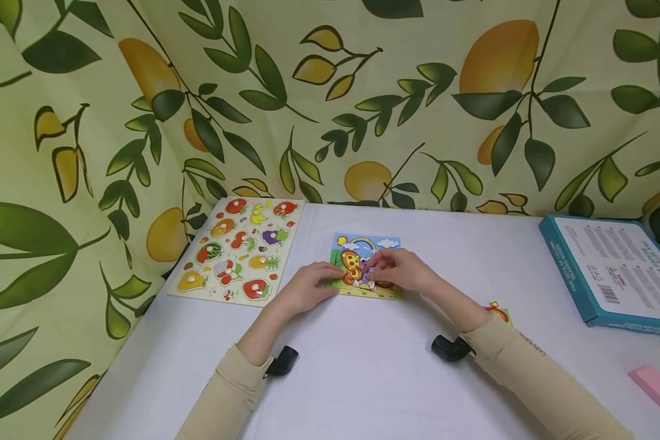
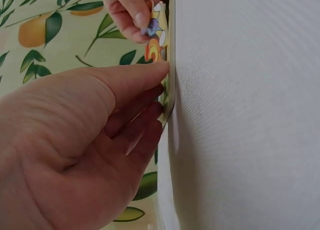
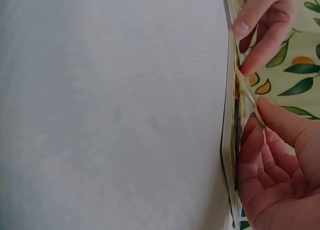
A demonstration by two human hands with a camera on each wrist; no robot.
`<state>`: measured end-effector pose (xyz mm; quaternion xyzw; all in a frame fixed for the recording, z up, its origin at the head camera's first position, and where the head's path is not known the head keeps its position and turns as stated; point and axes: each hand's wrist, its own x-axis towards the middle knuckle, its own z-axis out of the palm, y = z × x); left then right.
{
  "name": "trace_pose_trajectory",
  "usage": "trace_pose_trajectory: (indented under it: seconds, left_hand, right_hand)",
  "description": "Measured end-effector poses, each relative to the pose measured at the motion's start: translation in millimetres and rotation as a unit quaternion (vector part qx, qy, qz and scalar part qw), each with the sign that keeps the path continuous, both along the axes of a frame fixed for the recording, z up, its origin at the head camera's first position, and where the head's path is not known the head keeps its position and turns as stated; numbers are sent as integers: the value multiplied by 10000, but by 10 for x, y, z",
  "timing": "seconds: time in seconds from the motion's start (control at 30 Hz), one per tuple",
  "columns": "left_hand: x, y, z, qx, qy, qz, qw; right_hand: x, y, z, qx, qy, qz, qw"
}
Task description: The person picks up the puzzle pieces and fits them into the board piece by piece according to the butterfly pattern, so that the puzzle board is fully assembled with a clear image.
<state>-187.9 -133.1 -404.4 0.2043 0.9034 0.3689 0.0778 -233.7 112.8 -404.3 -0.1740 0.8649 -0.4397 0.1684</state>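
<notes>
A colourful jigsaw puzzle board (image 1: 371,240), with a rainbow, sun and cartoon characters, lies flat on the white-covered table. At its left edge, my left hand (image 1: 311,286) rests its fingertips and thumb on the board. My right hand (image 1: 404,269) pinches a thin puzzle piece (image 3: 253,101) between thumb and fingers over the board's middle right. That piece is tilted, its far end down near the picture's surface; purple shows on it in the left wrist view. My right fingers partly hide the picture's right side.
A wooden fruit peg board (image 1: 236,250) lies to the left. Another colourful piece (image 1: 498,313) is partly hidden by my right forearm. On the right are a teal-edged box (image 1: 621,263) and a pink block (image 1: 656,391). Leaf-patterned cloth hangs behind the table.
</notes>
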Motion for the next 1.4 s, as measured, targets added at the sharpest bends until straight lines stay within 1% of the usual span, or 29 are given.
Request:
trace_pose_trajectory:
  seconds: [0.1, 0.23, 0.33, 0.43, 0.53, 0.6, 0.7, 0.87, 1.23, 1.4]
  left_hand:
    - [7, 1, 6, -1, -74, -19, 10000]
    - [7, -3, 11, 26, -74, -85, 9999]
    - [6, -5, 17, -59, -34, -239, 9997]
    - [2, -4, 26, -210, -11, -437, 9988]
    - [0, -4, 30, -344, 133, -633, 9973]
    - [-5, -4, 28, -402, 212, -736, 9963]
    - [-9, -5, 26, -433, 268, -828, 9953]
    - [-4, -8, 24, -459, 272, -849, 9950]
    - [4, 0, 30, -432, 311, -853, 9949]
    - [7, 4, 40, -418, 307, -852, 9950]
  right_hand:
    - [0, -8, -4, 100, 14, -32, 9999]
    - [17, -45, 1, 318, 297, -61, 9990]
    - [26, -61, 11, 405, 422, -90, 9982]
    - [27, -60, 14, 454, 463, -76, 9979]
    - [32, -57, 12, 486, 497, -59, 9976]
    - [34, -56, 7, 504, 589, -36, 9970]
    - [34, -61, -5, 497, 753, -10, 9959]
    - [25, -73, -31, 438, 872, 28, 9952]
    - [27, -63, -49, 390, 915, 98, 9950]
    - [22, -60, -45, 510, 955, 156, 9940]
